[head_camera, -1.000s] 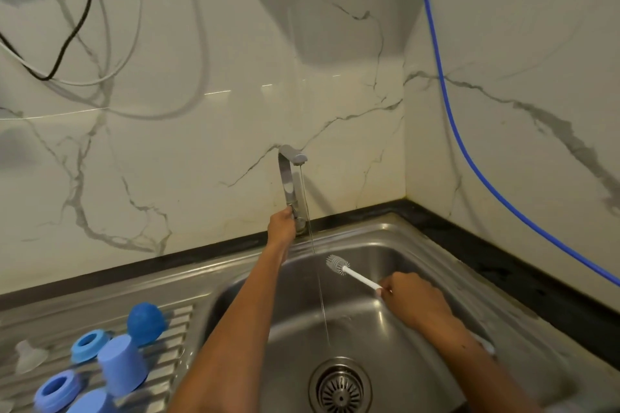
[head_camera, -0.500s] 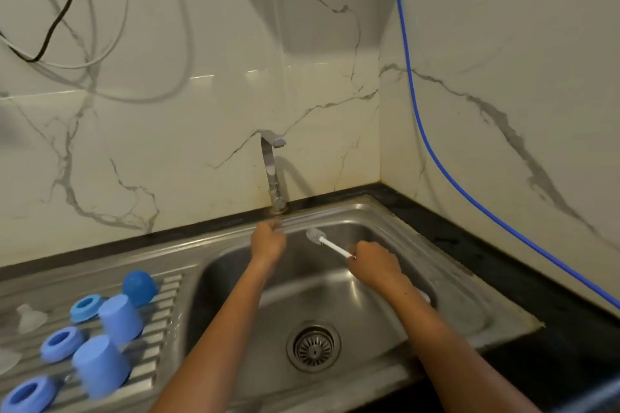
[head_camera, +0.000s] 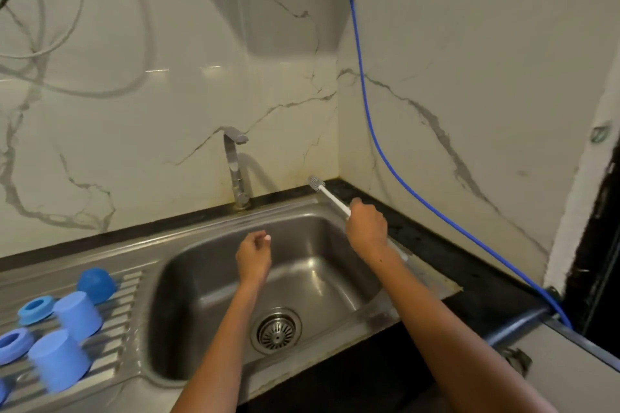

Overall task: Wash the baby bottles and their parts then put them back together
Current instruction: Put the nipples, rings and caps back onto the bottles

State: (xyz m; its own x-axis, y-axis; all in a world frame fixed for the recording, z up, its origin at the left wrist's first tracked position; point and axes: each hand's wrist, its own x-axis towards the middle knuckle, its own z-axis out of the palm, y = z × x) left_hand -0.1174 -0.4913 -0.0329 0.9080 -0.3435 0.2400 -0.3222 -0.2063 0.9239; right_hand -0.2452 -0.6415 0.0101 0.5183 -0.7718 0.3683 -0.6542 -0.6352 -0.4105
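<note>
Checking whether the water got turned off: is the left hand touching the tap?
Apart. The head view shows the left hand over the sink basin, holding nothing, with bare steel plainly visible between it and the tap.

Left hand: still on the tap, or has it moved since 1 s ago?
Yes. The left hand has left the tap: it was gripping the tap's base, now it hangs over the sink basin, nearer the person, holding nothing.
</note>
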